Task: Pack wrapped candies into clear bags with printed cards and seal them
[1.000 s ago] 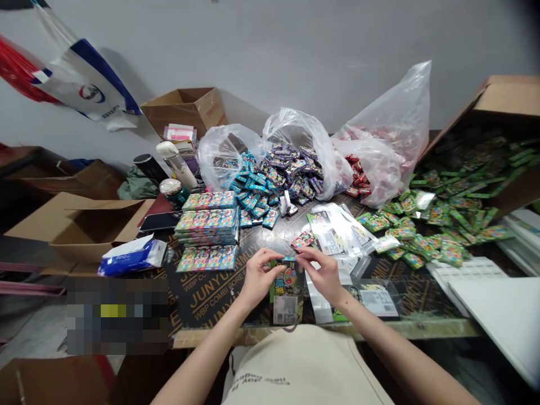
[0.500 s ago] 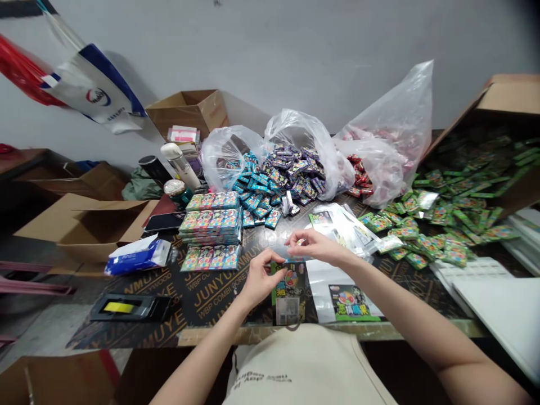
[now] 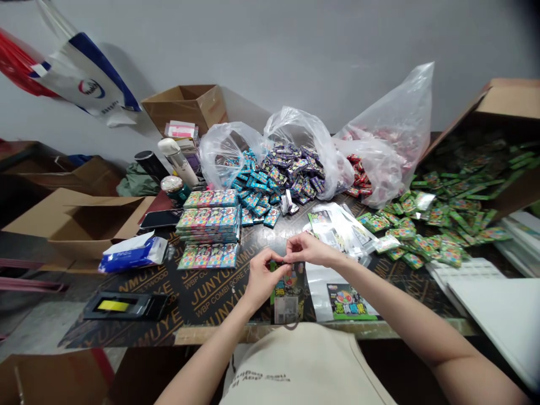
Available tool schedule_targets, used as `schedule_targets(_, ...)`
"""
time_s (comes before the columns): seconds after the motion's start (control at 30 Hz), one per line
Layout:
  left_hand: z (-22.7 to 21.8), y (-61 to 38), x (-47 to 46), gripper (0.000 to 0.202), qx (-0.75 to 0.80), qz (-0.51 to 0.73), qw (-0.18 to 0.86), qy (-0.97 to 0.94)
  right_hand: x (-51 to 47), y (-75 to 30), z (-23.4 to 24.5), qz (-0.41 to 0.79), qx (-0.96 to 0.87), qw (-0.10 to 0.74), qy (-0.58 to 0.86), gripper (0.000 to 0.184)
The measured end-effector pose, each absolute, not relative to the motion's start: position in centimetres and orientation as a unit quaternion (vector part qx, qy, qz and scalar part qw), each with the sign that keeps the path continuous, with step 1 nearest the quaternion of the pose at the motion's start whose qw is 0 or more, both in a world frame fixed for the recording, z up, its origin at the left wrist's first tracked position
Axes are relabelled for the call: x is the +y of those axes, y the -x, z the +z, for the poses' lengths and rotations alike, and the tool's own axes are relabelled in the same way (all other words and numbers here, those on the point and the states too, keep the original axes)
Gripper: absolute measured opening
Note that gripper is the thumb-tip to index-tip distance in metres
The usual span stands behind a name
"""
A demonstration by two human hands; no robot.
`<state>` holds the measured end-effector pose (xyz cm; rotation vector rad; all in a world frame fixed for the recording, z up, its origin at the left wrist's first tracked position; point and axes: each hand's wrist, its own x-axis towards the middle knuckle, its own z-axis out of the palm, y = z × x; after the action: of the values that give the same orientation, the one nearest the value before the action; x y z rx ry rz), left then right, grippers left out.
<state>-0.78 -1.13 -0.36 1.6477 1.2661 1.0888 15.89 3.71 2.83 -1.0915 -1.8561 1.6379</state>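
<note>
A dark printed plastic pouch [image 3: 290,287] with green and coloured lettering hangs or lies at the table's front edge, before my body. My left hand [image 3: 265,278] pinches its top edge between thumb and fingers. At that same edge my right hand [image 3: 310,249] is closed in a pinch, fingertips almost touching the left ones. Whatever lies between the fingertips is too small to make out. Just right of the pouch, flat clear pouches with a matching print [image 3: 350,301] rest on the table. Neat stacks of small candy boxes [image 3: 208,225] stand to the left.
Loose blue packets [image 3: 255,194], purple packets [image 3: 301,169] and red packets [image 3: 360,179] spill from clear bags. Green packets [image 3: 439,225] pour from a tilted carton at right. A tape dispenser [image 3: 124,305], blue wipes pack [image 3: 134,253] and phone [image 3: 160,219] lie left.
My right hand has come down and left to the pouch's top edge, its fingertips now meeting my left hand's. The left hand has hardly moved.
</note>
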Motion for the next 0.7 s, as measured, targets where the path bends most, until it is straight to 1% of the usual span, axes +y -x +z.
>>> schedule_targets(0.07,-0.9,0.4,-1.6,0.021,0.508,0.444,0.415,-0.610,3.3,-15.7,2.3,0.598,-0.633,0.271,0.410,0.031)
schedule_targets(0.13,-1.3,0.2,-2.3,0.031,0.498,0.450,0.475,-0.569,2.8,-15.8,1.7,0.604,-0.583,0.330,0.431,0.032)
schedule_targets(0.17,-1.4,0.4,-2.7,0.033,0.488,0.443,0.506,-0.557,2.5,-16.1,1.5,0.609,-0.558,0.351,0.441,0.031)
schedule_targets(0.23,-1.2,1.4,-3.3,0.028,0.478,0.423,0.526,-0.562,2.2,-17.0,0.8,0.605,-0.528,0.375,0.463,0.030)
schedule_targets(0.27,-0.9,2.4,-3.4,0.026,0.486,0.420,0.506,-0.576,2.1,-17.7,0.4,0.587,-0.530,0.383,0.477,0.031)
schedule_targets(0.3,-0.7,3.7,-3.4,0.026,0.501,0.428,0.461,-0.594,2.1,-18.6,-0.2,0.552,-0.545,0.389,0.497,0.031)
schedule_targets(0.37,-0.5,6.9,-2.7,0.029,0.526,0.440,0.322,-0.652,2.3,-20.6,-1.5,0.435,-0.604,0.386,0.546,0.030)
schedule_targets(0.43,-1.4,10.3,-1.5,0.032,0.504,0.422,0.172,-0.734,2.7,-22.6,-3.0,0.296,-0.654,0.346,0.604,0.030)
schedule_targets(0.47,-2.4,11.7,-0.8,0.033,0.490,0.401,0.115,-0.765,3.0,-23.5,-3.8,0.236,-0.664,0.312,0.637,0.033)
schedule_targets(0.53,-4.8,13.9,0.4,0.035,0.482,0.331,0.032,-0.811,3.7,-24.9,-5.1,0.141,-0.655,0.233,0.705,0.044)
schedule_targets(0.6,-7.3,15.1,1.1,0.040,0.483,0.238,-0.008,-0.843,4.7,-25.7,-6.2,0.083,-0.624,0.155,0.761,0.059)
schedule_targets(0.7,-9.6,15.5,1.5,0.049,0.507,0.178,-0.034,-0.843,6.3,-26.8,-7.1,0.048,-0.590,0.073,0.803,0.073)
